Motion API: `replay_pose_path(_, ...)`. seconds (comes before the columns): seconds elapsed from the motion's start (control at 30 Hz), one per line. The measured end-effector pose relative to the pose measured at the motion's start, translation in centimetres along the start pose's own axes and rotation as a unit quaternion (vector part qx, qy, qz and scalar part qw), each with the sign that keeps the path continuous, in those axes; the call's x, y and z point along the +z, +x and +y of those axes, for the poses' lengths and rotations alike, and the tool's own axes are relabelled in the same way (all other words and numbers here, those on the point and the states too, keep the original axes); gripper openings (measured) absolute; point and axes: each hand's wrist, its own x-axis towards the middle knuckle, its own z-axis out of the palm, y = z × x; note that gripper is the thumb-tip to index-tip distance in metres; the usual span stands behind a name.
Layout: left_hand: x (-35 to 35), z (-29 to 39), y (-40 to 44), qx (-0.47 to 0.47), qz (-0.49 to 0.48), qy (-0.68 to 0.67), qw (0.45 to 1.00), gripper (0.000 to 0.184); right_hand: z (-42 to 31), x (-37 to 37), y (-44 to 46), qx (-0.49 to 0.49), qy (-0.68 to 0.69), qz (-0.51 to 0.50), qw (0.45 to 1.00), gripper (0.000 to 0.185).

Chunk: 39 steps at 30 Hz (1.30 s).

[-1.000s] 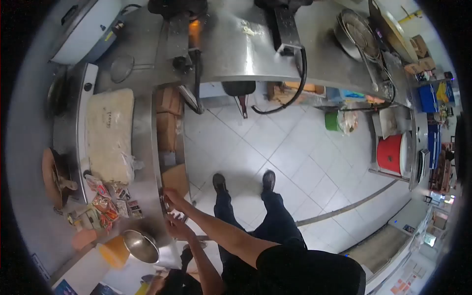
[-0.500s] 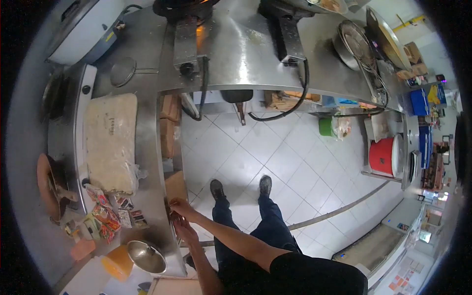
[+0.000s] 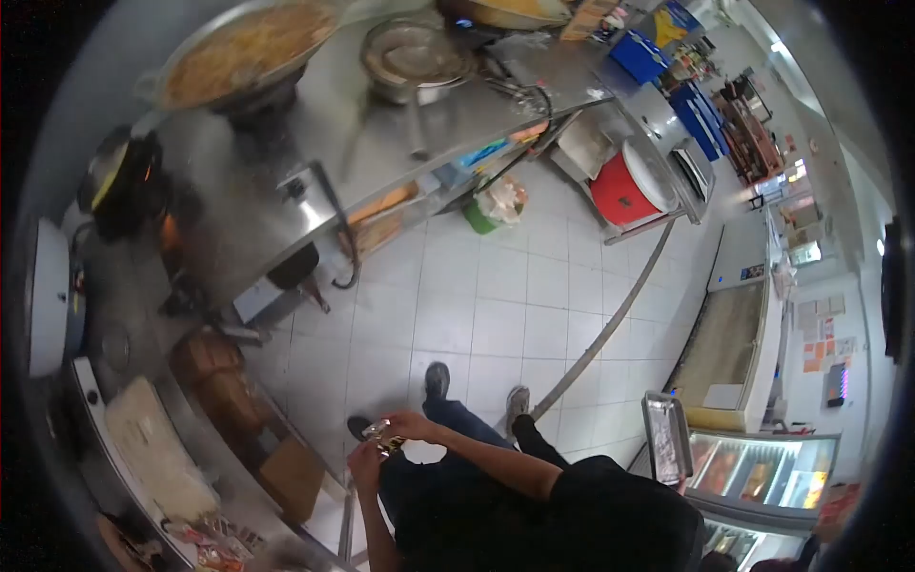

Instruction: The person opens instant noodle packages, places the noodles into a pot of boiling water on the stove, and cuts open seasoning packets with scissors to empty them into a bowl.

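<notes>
A small shiny, metallic-looking packet or piece of foil is between my two hands, above the floor beside the left counter. My right hand pinches it from the right side. My left hand has its fingers closed on its lower left side. What exactly the object is cannot be made out.
A steel counter carries a large pan of food and stacked strainers. On the left counter lies a wrapped pale slab. A red container stands on a low shelf. A metal tray is at right, beside a partly visible person.
The view has swung right, away from the left counter. My hands have come away from the counter's edge, and the shiny object now shows between them. The metal tray has come into view.
</notes>
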Motion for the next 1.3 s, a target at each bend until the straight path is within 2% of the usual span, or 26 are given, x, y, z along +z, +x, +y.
replay_pose_path(0.07, 5.4, 3.0, 1.8, 0.082, -0.080, 0.123, 0.986, 0.018, -3.3, -5.2, -3.3, 0.007, -0.018, 0.021, 1.000, 0.035)
replay_pose_path(0.13, 10.2, 6.4, 3.2, 0.068, -0.142, 0.161, 0.974, 0.018, -5.1, -9.3, -6.1, 0.026, -0.028, 0.043, 0.998, 0.034)
replay_pose_path(0.17, 13.1, 9.0, 3.4, 0.046, -0.194, 0.194, 0.961, 0.018, -5.0, -11.5, -7.0, -0.040, 0.045, 0.071, 0.996, 0.029)
replay_pose_path(0.23, 19.4, 13.0, 3.6, 0.028, -0.224, 0.128, 0.966, 0.018, -6.0, -16.3, -9.4, -0.117, 0.118, 0.107, 0.980, 0.026)
replay_pose_path(0.3, 23.9, 14.9, 4.7, -0.087, -0.247, -0.143, 0.954, 0.019, -9.1, -20.7, -12.7, -0.027, 0.208, 0.198, 0.958, 0.025)
replay_pose_path(0.33, 25.4, 14.7, 6.3, -0.036, -0.262, -0.025, 0.964, 0.019, -10.5, -22.8, -14.5, -0.036, 0.211, 0.237, 0.948, 0.025)
replay_pose_path(0.37, 26.6, 14.8, 7.5, -0.033, -0.269, -0.019, 0.962, 0.019, -11.1, -24.4, -15.8, -0.043, 0.215, 0.243, 0.945, 0.025)
replay_pose_path(0.43, 30.7, 15.3, 10.0, 0.106, -0.283, 0.251, 0.920, 0.018, -12.3, -29.1, -17.9, -0.035, 0.240, 0.331, 0.912, 0.024)
replay_pose_path(0.47, 34.0, 18.3, 8.3, 0.006, -0.297, 0.110, 0.948, 0.018, -12.7, -32.0, -18.5, -0.011, 0.245, 0.353, 0.903, 0.023)
replay_pose_path(0.5, 36.8, 18.6, 9.7, 0.008, -0.304, 0.111, 0.946, 0.018, -12.8, -35.0, -18.7, -0.015, 0.244, 0.359, 0.901, 0.023)
replay_pose_path(0.57, 40.1, 18.0, 12.9, 0.042, -0.291, 0.213, 0.932, 0.018, -12.2, -41.2, -18.5, -0.023, 0.260, 0.388, 0.884, 0.022)
replay_pose_path(0.6, 41.1, 15.7, 16.8, 0.178, -0.286, 0.375, 0.864, 0.017, -11.6, -44.4, -18.5, -0.060, 0.253, 0.389, 0.884, 0.023)
replay_pose_path(0.63, 43.6, 16.4, 17.4, 0.171, -0.284, 0.375, 0.866, 0.017, -11.8, -47.9, -18.6, -0.061, 0.252, 0.405, 0.877, 0.023)
replay_pose_path(0.7, 49.8, 19.8, 17.2, -0.007, -0.262, 0.116, 0.958, 0.018, -12.4, -55.3, -19.3, -0.080, 0.234, 0.419, 0.874, 0.023)
replay_pose_path(0.77, 55.1, 20.5, 21.0, -0.014, -0.230, 0.120, 0.966, 0.017, -13.2, -63.4, -19.4, -0.026, 0.182, 0.455, 0.871, 0.021)
replay_pose_path(0.83, 57.8, 18.5, 25.9, 0.178, -0.222, 0.353, 0.891, 0.014, -13.9, -71.0, -20.4, -0.071, 0.131, 0.489, 0.859, 0.018)
replay_pose_path(0.9, 63.4, 21.6, 26.2, 0.180, -0.246, 0.352, 0.885, 0.012, -19.7, -77.0, -22.7, -0.026, 0.059, 0.529, 0.846, 0.015)
replay_pose_path(0.93, 66.5, 24.1, 24.7, 0.046, -0.247, 0.160, 0.955, 0.014, -19.4, -81.8, -23.0, -0.079, 0.018, 0.525, 0.847, 0.014)
replay_pose_path(0.97, 68.6, 25.9, 23.9, -0.094, -0.227, -0.036, 0.969, 0.016, -18.5, -86.1, -23.3, -0.130, -0.019, 0.516, 0.846, 0.014)
replay_pose_path(1.0, 69.5, 25.6, 25.3, -0.025, -0.250, 0.070, 0.966, 0.017, -20.0, -89.6, -24.3, -0.137, -0.035, 0.527, 0.838, 0.013)
replay_pose_path(1.03, 69.3, 24.5, 28.5, 0.102, -0.302, 0.235, 0.918, 0.014, -21.6, -93.0, -25.0, -0.146, -0.052, 0.535, 0.830, 0.013)
replay_pose_path(1.07, 69.9, 25.2, 28.6, 0.087, -0.293, 0.210, 0.929, 0.016, -22.8, -96.1, -25.5, -0.153, -0.051, 0.535, 0.829, 0.013)
replay_pose_path(1.13, 73.1, 28.8, 27.5, 0.027, -0.238, 0.138, 0.961, 0.020, -25.6, -103.7, -26.9, -0.160, -0.210, 0.653, 0.710, 0.013)
replay_pose_path(1.17, 74.9, 30.4, 26.0, -0.023, -0.189, 0.090, 0.978, 0.022, -27.3, -107.9, -27.8, -0.167, -0.216, 0.659, 0.701, 0.013)
replay_pose_path(1.27, 74.0, 29.2, 27.1, 0.151, -0.155, 0.270, 0.938, 0.026, -30.7, -120.2, -30.1, -0.043, -0.404, 0.664, 0.627, 0.035)
replay_pose_path(1.3, 73.7, 29.2, 26.8, 0.191, -0.124, 0.362, 0.904, 0.029, -31.7, -123.6, -30.6, -0.045, -0.407, 0.660, 0.630, 0.035)
